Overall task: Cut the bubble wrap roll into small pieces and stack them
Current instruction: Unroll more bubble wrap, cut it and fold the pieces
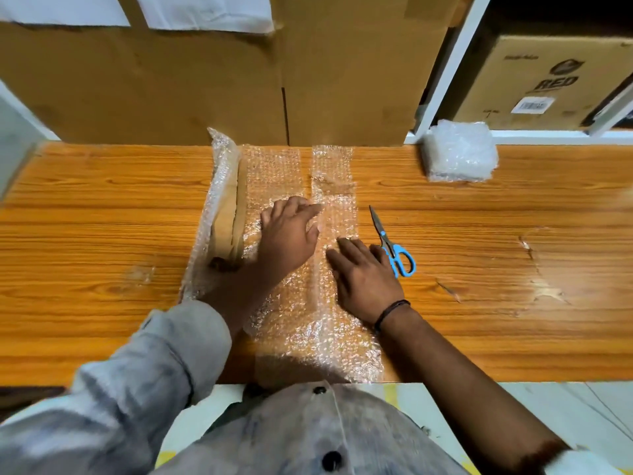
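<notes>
A flattened bubble wrap roll (222,207) with a brown cardboard core lies on the wooden table (102,207), its sheet (274,173) spread to the right. A narrow cut strip of bubble wrap (334,180) lies alongside the sheet, reaching the table's near edge. My left hand (287,234) rests flat on the sheet, fingers reaching onto the strip. My right hand (363,275) lies flat on the strip with fingers straight. Blue-handled scissors (394,248) lie shut on the table just right of my right hand. A stack of cut bubble wrap pieces (460,152) sits at the back right.
Large cardboard boxes (205,80) stand against the table's back edge. A white shelf frame (452,63) at the right holds another printed carton (548,80). The table's right side shows scratches in the varnish.
</notes>
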A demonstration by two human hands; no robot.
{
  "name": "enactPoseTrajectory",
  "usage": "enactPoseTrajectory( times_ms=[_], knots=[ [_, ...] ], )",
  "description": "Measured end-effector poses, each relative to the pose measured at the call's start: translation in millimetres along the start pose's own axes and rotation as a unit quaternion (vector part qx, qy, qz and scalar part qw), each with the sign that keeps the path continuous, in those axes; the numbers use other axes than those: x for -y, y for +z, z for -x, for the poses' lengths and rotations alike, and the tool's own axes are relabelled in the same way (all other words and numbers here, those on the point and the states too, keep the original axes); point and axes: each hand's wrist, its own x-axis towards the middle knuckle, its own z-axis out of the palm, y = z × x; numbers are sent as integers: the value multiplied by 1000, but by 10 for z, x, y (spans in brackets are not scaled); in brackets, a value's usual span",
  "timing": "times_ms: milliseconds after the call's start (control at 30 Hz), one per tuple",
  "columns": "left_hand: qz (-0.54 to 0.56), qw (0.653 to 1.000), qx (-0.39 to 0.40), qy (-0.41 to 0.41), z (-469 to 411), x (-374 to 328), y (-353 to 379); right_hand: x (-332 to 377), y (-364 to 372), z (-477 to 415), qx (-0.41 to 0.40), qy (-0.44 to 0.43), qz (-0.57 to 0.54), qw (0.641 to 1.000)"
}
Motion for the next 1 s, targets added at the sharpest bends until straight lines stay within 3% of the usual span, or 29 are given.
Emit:
enactPoseTrajectory(
  times_ms=[167, 300, 433, 700, 833, 1000],
  knots=[
    [66, 995, -17, 77, 413, -17, 55, -202, 3, -276, 2, -4, -8, 1000],
    [72, 989, 25, 126, 581, 6, 67, -302, -50, -409, -11, -24, -27, 999],
    [54, 992, 22, 116, 631, 60, 59, -227, -177, -186, -75, -111, -92, 987],
    [43, 990, 32, 127, 645, 110, 24, -358, -196, 598, 29, -250, -147, 956],
    [42, 990, 30, 133, 648, 97, 21, -404, -162, 704, 45, -273, -124, 953],
    [52, 986, 16, 158, 673, 100, 8, -325, -133, 687, -18, -273, -127, 954]
  ],
)
